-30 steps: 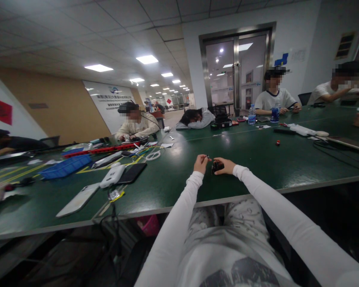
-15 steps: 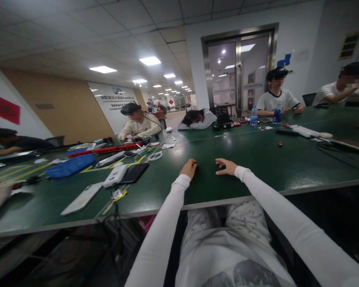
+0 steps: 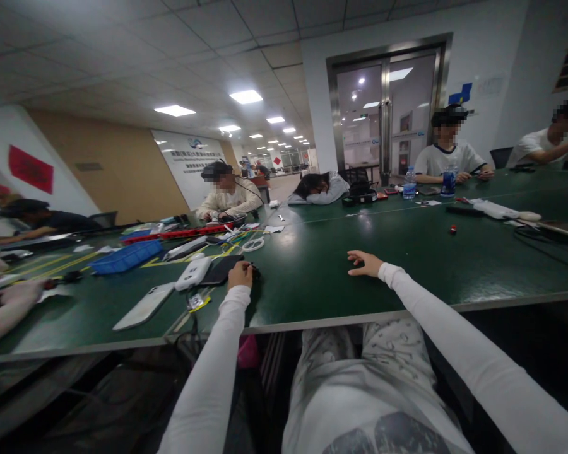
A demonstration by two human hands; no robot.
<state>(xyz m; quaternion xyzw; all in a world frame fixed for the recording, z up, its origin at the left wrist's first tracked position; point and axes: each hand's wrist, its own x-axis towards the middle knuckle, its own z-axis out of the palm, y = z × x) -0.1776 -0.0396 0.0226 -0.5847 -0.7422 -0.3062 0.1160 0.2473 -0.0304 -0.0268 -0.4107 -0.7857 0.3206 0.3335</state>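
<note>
My left hand (image 3: 239, 276) is closed low over the green table (image 3: 307, 290), at the right end of a flat black device (image 3: 221, 270). A small dark object (image 3: 256, 273) shows at its fingertips; its kind I cannot make out. My right hand (image 3: 365, 264) hovers over or rests on the tabletop farther right, fingers apart and curved, holding nothing. Left of my left hand lie a white device (image 3: 194, 272) with rounded corners and a white phone (image 3: 144, 306).
A blue tray (image 3: 127, 257), a red power strip (image 3: 170, 234) and a white cable coil (image 3: 253, 244) lie to the left. Bottles (image 3: 409, 184) and a small red item (image 3: 453, 230) are on the right. Several people sit around the table; a co-worker's arm (image 3: 16, 309) reaches in at far left.
My left hand has moved left with the small dark object, away from the right hand and up to the black device. My right hand stays open in about the same place.
</note>
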